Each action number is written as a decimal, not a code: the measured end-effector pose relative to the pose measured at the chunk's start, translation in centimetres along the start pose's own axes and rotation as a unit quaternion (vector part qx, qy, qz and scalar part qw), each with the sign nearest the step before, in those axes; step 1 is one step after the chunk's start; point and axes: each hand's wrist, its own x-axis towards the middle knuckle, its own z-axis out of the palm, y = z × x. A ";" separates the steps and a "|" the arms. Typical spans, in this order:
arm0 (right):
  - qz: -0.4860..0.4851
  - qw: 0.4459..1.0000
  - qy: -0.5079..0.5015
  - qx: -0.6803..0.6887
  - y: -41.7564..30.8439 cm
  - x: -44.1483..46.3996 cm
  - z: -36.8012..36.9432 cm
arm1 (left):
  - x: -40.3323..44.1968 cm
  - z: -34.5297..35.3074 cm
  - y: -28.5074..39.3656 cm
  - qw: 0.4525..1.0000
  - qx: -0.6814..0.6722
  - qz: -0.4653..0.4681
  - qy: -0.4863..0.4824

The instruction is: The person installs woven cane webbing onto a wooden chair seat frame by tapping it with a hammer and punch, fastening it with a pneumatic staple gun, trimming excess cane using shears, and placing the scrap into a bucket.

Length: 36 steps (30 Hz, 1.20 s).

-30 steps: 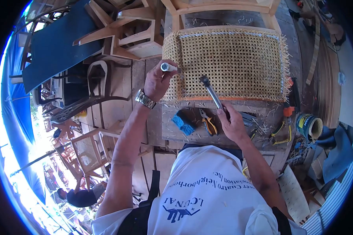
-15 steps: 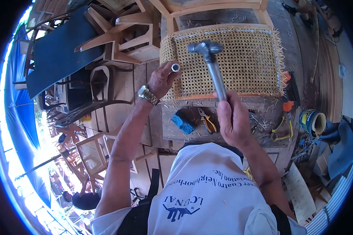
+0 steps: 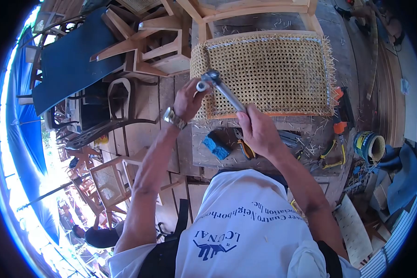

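Note:
A woven cane panel (image 3: pixel 268 74) covers a wooden chair frame (image 3: pixel 255 10) on the workbench, with loose strands sticking out along its right edge. My left hand (image 3: pixel 188 99) is closed around a short white-topped tool (image 3: pixel 202 86) at the panel's left edge; the tool's lower end is hidden. In my right hand (image 3: pixel 260 130) is the handle of a metal hammer (image 3: pixel 228 96). The hammer head is right beside the top of the white tool; whether they touch is unclear. Below the panel lie a blue block (image 3: pixel 216 145) and orange-handled pliers (image 3: pixel 246 149).
Yellow-handled cutters (image 3: pixel 333 155), an orange and black tool (image 3: pixel 342 111) and a tin (image 3: pixel 369 146) are at the right. Wooden chair frames (image 3: pixel 160 44) and a dark blue board (image 3: pixel 72 60) stand at the upper left. Another person (image 3: pixel 102 237) is at the lower left.
My right hand has swung the hammer up over the panel, then left and down beside the white tool. My left hand has stayed near the panel's left edge.

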 end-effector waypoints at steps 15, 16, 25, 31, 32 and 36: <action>0.074 0.993 0.018 0.093 -0.6 -3.9 -3.4 | -2.9 1.2 -1.2 0.986 -0.118 -0.095 0.075; 0.070 0.993 0.020 0.096 -0.6 -3.9 -3.3 | -2.2 1.3 -0.9 0.984 -0.124 -0.096 0.081; 0.080 0.993 -0.008 0.081 -0.4 -3.3 -3.7 | -1.4 0.8 -0.6 1.000 -0.008 -0.018 0.014; 0.031 0.988 0.044 0.145 -4.8 -2.2 -5.0 | -0.2 1.0 1.5 0.999 0.035 0.013 -0.021; -0.001 0.991 0.052 0.124 -4.0 -2.0 -4.1 | 0.0 1.0 1.5 0.999 0.038 0.028 -0.010; 0.022 0.999 -0.017 -0.029 0.5 -1.6 0.2 | -0.4 1.1 0.6 0.999 0.038 0.001 -0.032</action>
